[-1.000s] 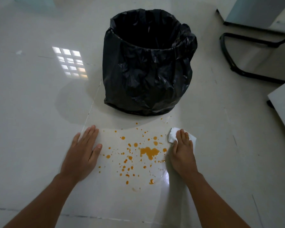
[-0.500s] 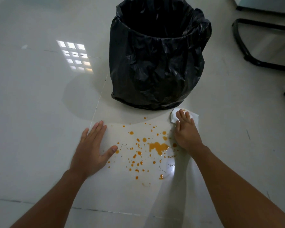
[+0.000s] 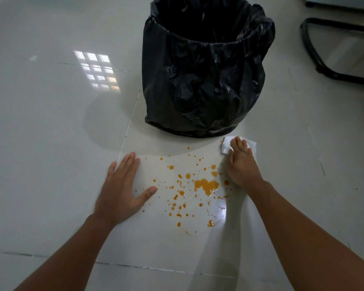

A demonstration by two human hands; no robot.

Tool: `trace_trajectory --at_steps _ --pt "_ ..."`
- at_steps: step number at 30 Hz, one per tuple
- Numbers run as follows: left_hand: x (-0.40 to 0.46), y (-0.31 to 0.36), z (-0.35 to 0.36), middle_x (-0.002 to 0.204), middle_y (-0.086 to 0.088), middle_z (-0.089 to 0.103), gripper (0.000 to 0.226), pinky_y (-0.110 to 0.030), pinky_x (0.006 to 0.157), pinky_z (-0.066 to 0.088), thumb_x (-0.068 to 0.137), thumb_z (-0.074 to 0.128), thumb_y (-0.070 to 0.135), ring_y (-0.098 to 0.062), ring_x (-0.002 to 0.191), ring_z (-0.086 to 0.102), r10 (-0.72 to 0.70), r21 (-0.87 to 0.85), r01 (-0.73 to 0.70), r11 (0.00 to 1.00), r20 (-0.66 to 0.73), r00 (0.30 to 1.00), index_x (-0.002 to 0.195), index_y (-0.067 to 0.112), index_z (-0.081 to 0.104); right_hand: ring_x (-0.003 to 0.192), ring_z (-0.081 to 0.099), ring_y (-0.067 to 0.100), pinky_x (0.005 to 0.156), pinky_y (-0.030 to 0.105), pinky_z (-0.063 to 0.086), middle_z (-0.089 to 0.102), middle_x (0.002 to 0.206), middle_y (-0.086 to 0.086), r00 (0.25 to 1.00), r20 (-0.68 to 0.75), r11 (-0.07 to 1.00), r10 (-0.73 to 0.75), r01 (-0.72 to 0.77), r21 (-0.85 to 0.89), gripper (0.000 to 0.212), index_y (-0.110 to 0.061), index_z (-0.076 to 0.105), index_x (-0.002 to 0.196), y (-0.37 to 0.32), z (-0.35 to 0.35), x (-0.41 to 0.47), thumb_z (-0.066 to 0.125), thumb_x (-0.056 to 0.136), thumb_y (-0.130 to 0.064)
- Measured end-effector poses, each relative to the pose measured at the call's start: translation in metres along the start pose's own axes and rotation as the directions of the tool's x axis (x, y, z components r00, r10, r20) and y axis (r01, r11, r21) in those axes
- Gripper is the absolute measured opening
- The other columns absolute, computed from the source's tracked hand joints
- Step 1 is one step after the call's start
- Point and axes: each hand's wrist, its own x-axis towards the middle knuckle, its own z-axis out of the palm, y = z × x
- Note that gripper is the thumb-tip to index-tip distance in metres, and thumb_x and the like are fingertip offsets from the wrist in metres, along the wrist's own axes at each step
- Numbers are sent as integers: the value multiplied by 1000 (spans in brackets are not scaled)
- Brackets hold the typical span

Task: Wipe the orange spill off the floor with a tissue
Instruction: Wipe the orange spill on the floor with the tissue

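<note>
Right hand (image 3: 241,164) lay palm-down with fingers extended over a white tissue (image 3: 252,145), pressing it flat against the floor (image 3: 51,143); the tissue sat just in front of the black-bagged waste bin (image 3: 202,76), at the far right fringe of the orange spill (image 3: 205,184); it looked clean and dry from here. Left hand (image 3: 122,190) rested flat and spread on the floor at the spill's left margin, thumb tip close to the outermost droplets; it held nothing.

Spill: one main puddle near the right wrist, plus many small drops scattered leftward, nearward and up toward the bin; none appeared wiped as yet; a clear sheet (image 3: 177,248) seemed to lie under the whole patch, though its right edge could not be traced.

Judgement on the step in hand, the first pass: draw the tissue from the bin side through the main puddle toward the body in a single stroke with steady downward pressure; blot the puddle before dragging, otherwise liquid likely smears into a film; gather the outlying drops inward rather than pushing them out; refold to a dry face once saturated; one tissue may not suffice for this volume. Left hand best kept planted as a brace and clear of the drops; right forearm passes close over the puddle, so lift the wrist.
</note>
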Motion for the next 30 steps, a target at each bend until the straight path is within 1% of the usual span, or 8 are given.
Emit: trace_trajectory --at_steps 3,8,12,17,20,22,27,30 --pt "0 0 0 167 -9 22 107 -48 127 11 86 24 86 -18 156 15 -2 4 2 1000 13 1000 155 5 32 150 4 27 122 40 5 13 163 11 1000 9 1000 -20 20 4 49 -7 20 153 -9 0 1 26 105 -17" --pt "0 1 -2 168 -10 20 111 -49 127 12 83 21 88 -20 156 14 0 30 -1 1000 37 999 155 4 30 150 4 26 121 35 4 13 163 10 998 44 999 -47 47 4 49 -7 21 153 -26 4 1 26 105 -18" --pt "0 0 -3 169 -9 16 113 -47 127 8 83 20 89 -18 157 9 3 27 -4 1000 53 999 156 4 28 150 4 24 121 31 3 13 163 8 984 115 990 -138 139 3 49 -9 22 153 -47 17 -1 24 106 -22" --pt "-14 -1 -7 170 -5 10 120 -44 128 5 77 20 95 -15 157 3 -5 26 3 1000 95 995 159 7 19 150 3 19 119 29 1 11 163 6 936 242 964 -254 266 -14 48 -10 20 154 -85 27 -5 24 107 -21" --pt "-27 -1 -9 171 -5 3 130 -43 128 3 69 22 100 -14 157 -5 -30 62 23 998 124 992 160 7 11 150 4 23 120 33 2 11 163 9 906 284 943 -315 332 -13 48 -6 21 152 -107 39 -8 26 105 -15" --pt "-33 -2 -9 170 -6 -2 139 -43 128 2 63 24 104 -14 157 -9 -58 70 49 996 136 989 160 6 6 150 5 25 120 35 4 11 163 10 899 293 935 -325 351 -39 48 -4 22 151 -117 48 -6 26 104 -14" --pt "-44 -1 -12 170 -9 -7 153 -44 127 -1 52 30 109 -18 156 -12 -49 104 30 994 187 981 160 4 1 150 2 24 120 35 4 9 163 10 847 378 906 -373 420 -47 49 -4 18 152 -135 57 -10 24 105 -16" --pt "-51 -2 -14 170 -9 -3 154 -44 127 1 51 36 108 -18 157 -9 -49 102 32 994 171 984 160 4 3 150 -2 21 120 31 0 6 164 7 822 402 894 -403 448 -21 50 -6 12 154 -143 62 -18 22 106 -18"
